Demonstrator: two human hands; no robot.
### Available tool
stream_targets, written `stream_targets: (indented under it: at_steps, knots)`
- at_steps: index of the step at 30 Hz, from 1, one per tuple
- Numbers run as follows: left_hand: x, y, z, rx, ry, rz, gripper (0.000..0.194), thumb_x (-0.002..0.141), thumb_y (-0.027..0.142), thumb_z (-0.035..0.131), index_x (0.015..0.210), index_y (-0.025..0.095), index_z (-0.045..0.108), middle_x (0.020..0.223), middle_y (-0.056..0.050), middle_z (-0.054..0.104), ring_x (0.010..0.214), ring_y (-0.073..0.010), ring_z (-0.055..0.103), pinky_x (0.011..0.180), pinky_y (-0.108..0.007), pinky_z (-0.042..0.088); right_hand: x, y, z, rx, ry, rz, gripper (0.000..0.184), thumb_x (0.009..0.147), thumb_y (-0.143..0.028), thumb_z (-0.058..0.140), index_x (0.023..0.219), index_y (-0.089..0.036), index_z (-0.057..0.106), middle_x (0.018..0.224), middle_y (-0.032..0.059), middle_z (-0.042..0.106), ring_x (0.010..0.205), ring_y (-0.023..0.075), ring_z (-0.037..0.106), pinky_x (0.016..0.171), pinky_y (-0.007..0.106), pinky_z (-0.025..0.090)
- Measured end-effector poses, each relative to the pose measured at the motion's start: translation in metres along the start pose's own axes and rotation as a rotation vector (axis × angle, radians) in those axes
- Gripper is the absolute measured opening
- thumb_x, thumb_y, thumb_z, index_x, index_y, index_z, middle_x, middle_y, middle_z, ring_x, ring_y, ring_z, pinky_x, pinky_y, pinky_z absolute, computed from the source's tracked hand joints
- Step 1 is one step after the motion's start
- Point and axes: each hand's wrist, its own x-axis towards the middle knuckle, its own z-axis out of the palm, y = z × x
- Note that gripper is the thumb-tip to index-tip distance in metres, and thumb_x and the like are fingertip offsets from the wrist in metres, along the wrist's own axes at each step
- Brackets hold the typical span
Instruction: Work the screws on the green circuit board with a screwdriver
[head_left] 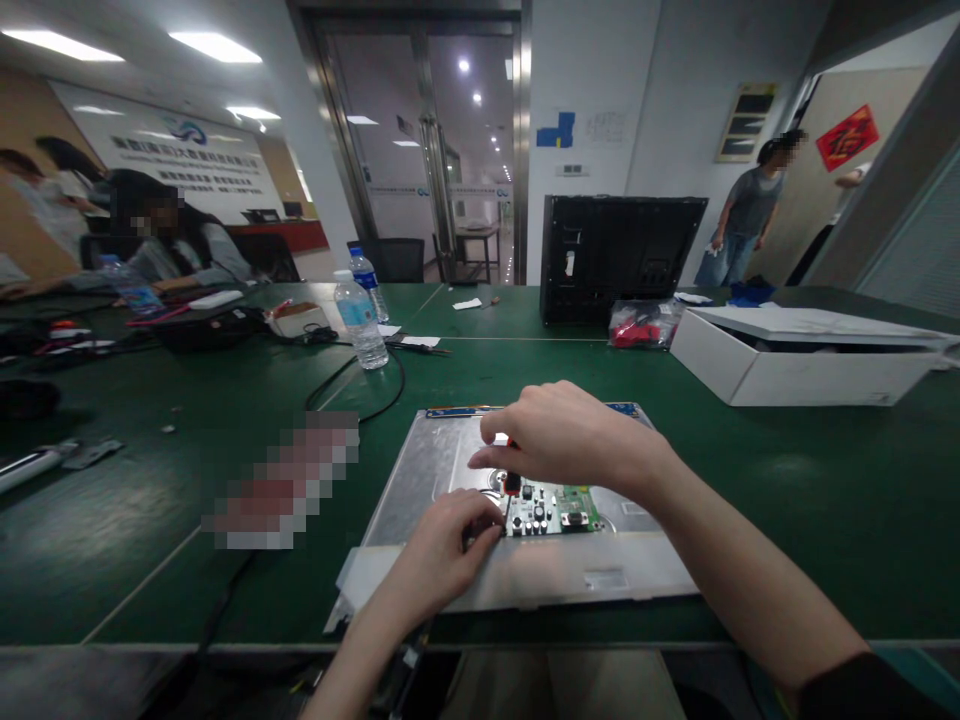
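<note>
Left grip: fingers curled down at the left edge of the circuit board, beside the shaft of the screwdriver; whether it pinches anything, I cannot tell.
Right grip: above the board, wrist bent, fingers closed on the red-and-black screwdriver, which points down at the board's left part.
Metal panel: flat on the bench in front of the person, the circuit board on its middle, a pale strip along its near edge and a thin blue strip along its far edge.
Left of the panel: a pixelated reddish item; further left, a white-and-silver tool.
Beyond the panel: a black cable curving near two water bottles, the nearer partly overlapping the farther.
Right side: a white box, its lid slightly raised; beside it, a clear bag with red contents, by a black display housing.
Background: a seated person at left, a glass door in the middle, a standing person at right.
</note>
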Motion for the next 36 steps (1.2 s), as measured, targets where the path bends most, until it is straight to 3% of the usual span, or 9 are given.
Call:
stream_targets:
  at_steps: [4,9,14,18,21,25,27,33,36]
  knots:
    - [-0.0002,0.0015,-0.0007,0.006,0.008,0.003,0.014,0.082,0.021,0.05,0.079,0.019,0.064,0.076,-0.003,0.064,0.076,-0.0193,0.056,0.07,-0.03,0.04,-0.0024,-0.0008,-0.0022,0.014,0.008,-0.037,0.022,0.087,-0.035,0.055,0.101,-0.021,0.064,0.076,0.0044,0.07,0.069,0.0175,0.063,0.05,0.026,0.021]
    - [-0.0005,0.0019,-0.0007,0.011,0.012,0.009,0.013,0.081,0.02,0.05,0.078,0.019,0.063,0.075,-0.003,0.063,0.075,-0.0189,0.057,0.069,-0.029,0.041,-0.0061,0.0004,-0.0036,0.118,0.027,-0.128,0.037,0.08,-0.021,0.056,0.117,-0.019,0.053,0.087,0.0038,0.071,0.073,0.017,0.062,0.052,0.026,0.024]
    - [-0.0011,0.0026,-0.0005,0.013,0.011,-0.009,0.014,0.082,0.019,0.05,0.079,0.02,0.064,0.077,-0.003,0.065,0.078,-0.0196,0.058,0.07,-0.03,0.041,-0.005,-0.0006,-0.0012,0.113,0.026,-0.136,0.029,0.084,-0.039,0.059,0.106,-0.02,0.058,0.081,0.0024,0.071,0.069,0.0171,0.061,0.05,0.026,0.022]
    - [-0.0008,0.0032,-0.0012,0.007,0.004,-0.008,0.013,0.082,0.02,0.051,0.078,0.019,0.063,0.077,-0.003,0.065,0.078,-0.0202,0.058,0.07,-0.03,0.041,-0.0017,-0.003,0.0,0.023,0.046,-0.022,0.041,0.089,-0.056,0.049,0.087,-0.019,0.066,0.071,0.0047,0.069,0.065,0.017,0.06,0.05,0.027,0.019]
    - [-0.0005,0.0019,-0.0011,0.002,0.01,0.014,0.013,0.082,0.021,0.051,0.078,0.019,0.063,0.077,-0.003,0.064,0.077,-0.0198,0.057,0.07,-0.03,0.041,-0.0006,-0.0043,-0.0007,0.003,0.032,0.01,0.049,0.093,-0.056,0.041,0.075,-0.019,0.068,0.066,0.0054,0.067,0.065,0.0163,0.06,0.052,0.027,0.021]
    - [-0.0007,0.0001,-0.0002,0.009,0.014,0.016,0.013,0.082,0.02,0.051,0.08,0.019,0.064,0.076,-0.003,0.063,0.077,-0.0195,0.057,0.069,-0.029,0.04,-0.0036,-0.004,-0.0033,0.002,0.03,-0.02,0.021,0.088,-0.033,0.051,0.094,-0.019,0.066,0.076,0.0044,0.07,0.066,0.0156,0.06,0.051,0.027,0.021]
    - [-0.0009,0.0001,0.0001,0.006,0.025,0.014,0.013,0.081,0.019,0.051,0.078,0.019,0.063,0.076,-0.002,0.063,0.076,-0.0193,0.057,0.069,-0.029,0.041,-0.0057,-0.0031,-0.0043,0.015,0.026,-0.046,0.024,0.081,-0.027,0.056,0.103,-0.019,0.061,0.083,0.0042,0.07,0.066,0.016,0.06,0.05,0.027,0.021]
    - [-0.0007,0.0042,-0.0019,0.003,0.015,0.0,0.012,0.081,0.02,0.051,0.077,0.019,0.063,0.076,-0.003,0.064,0.076,-0.0196,0.058,0.07,-0.03,0.041,-0.0032,-0.0015,-0.0018,0.005,0.024,-0.017,0.038,0.086,-0.053,0.052,0.098,-0.019,0.061,0.077,0.0059,0.07,0.069,0.0195,0.063,0.05,0.027,0.022]
    - [-0.0004,0.0058,-0.0029,0.012,0.011,0.002,0.012,0.08,0.02,0.051,0.077,0.019,0.063,0.075,-0.003,0.063,0.075,-0.0196,0.057,0.07,-0.029,0.041,-0.0022,-0.0014,-0.0014,-0.015,0.016,-0.002,0.027,0.089,-0.042,0.051,0.099,-0.019,0.06,0.079,0.006,0.07,0.07,0.0193,0.064,0.051,0.027,0.022]
